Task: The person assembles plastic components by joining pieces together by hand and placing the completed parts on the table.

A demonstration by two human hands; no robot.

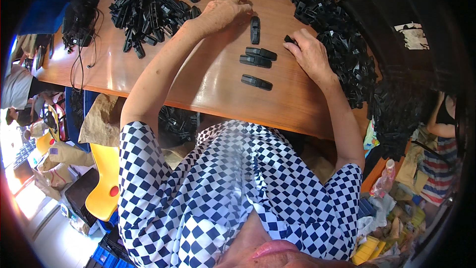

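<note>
On the brown wooden table [208, 87], my left hand [225, 11] reaches out at the far middle, fingers apart, with nothing visible in them. Just right of its fingertips stands a long black plastic part [255, 30], pointing away from me. My right hand [310, 54] pinches a small black plastic piece [290, 40] between thumb and fingers; most of that piece is covered. Between the hands and nearer to me, two similar black parts [258, 57] lie side by side, touching. Another single black part [257, 82] lies closer to the table's front edge.
A large heap of black parts [144, 7] spreads at the far left. Another black heap [342, 44] runs down the right side beside a dark panel [406, 15]. Cables [82, 54] hang over the left edge. A yellow chair [105, 183] stands at lower left.
</note>
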